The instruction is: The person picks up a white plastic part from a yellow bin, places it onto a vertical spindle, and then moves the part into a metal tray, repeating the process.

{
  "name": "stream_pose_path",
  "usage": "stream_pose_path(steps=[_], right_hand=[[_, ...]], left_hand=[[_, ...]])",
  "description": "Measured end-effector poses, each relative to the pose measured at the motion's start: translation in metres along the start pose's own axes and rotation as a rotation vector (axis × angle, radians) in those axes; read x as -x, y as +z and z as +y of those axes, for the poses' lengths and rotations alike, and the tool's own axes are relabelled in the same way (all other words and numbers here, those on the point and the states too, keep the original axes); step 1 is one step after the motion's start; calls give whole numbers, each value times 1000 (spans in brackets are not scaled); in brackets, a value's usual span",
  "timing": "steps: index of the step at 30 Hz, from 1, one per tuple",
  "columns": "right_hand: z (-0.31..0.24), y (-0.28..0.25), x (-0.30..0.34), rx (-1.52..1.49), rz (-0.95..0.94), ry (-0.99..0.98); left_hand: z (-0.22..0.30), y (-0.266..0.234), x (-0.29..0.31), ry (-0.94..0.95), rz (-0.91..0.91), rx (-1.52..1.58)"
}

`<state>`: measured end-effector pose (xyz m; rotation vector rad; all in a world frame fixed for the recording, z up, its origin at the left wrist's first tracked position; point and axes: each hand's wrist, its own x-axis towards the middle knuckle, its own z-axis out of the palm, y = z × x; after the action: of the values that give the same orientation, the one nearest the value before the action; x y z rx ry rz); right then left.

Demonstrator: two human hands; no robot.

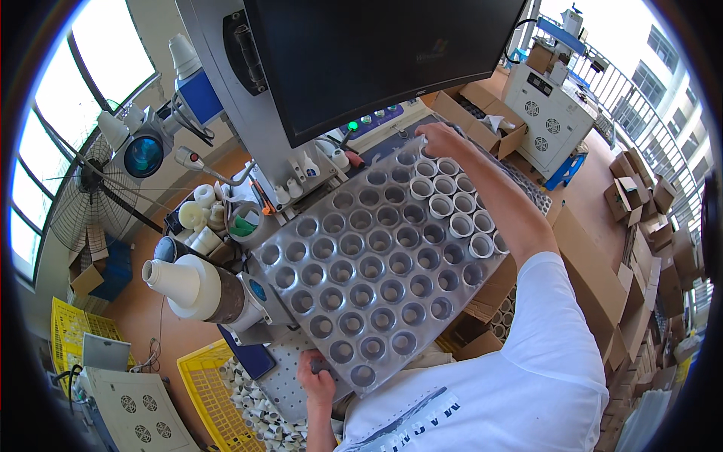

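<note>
A large silver metal tray [301, 260] with many round sockets lies tilted across the machine bed. My left hand [318, 379] grips its near corner. My right hand [440, 139] reaches out to the far corner and holds the tray's edge there. Several white cup-shaped parts [461, 224] sit in the sockets along the right side of the tray; the other sockets hold nothing.
A dark monitor [361, 53] hangs above the tray. A white cone-tipped machine head [188, 285] stands at the left. A yellow crate [215, 399] of white parts sits below left. Cardboard boxes [602, 279] stack at the right, a fan [94, 188] at far left.
</note>
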<state>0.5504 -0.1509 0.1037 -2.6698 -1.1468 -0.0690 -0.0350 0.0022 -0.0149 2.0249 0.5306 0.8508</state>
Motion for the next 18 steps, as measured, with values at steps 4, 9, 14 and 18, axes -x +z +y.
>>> stream_pose_path(steps=[4,9,14,18], right_hand=[[10,12,-10,119,-119,77],[35,-1,-5,59,30,41],[-23,-56,14,75,166,26],[-138,-31,70,-389,169,-262]], left_hand=[[-3,0,-2,-30,-38,-42],[-2,3,-7,-62,-41,-20],[-3,-1,-3,-89,-30,2],[-4,-4,2,-90,-45,-12]])
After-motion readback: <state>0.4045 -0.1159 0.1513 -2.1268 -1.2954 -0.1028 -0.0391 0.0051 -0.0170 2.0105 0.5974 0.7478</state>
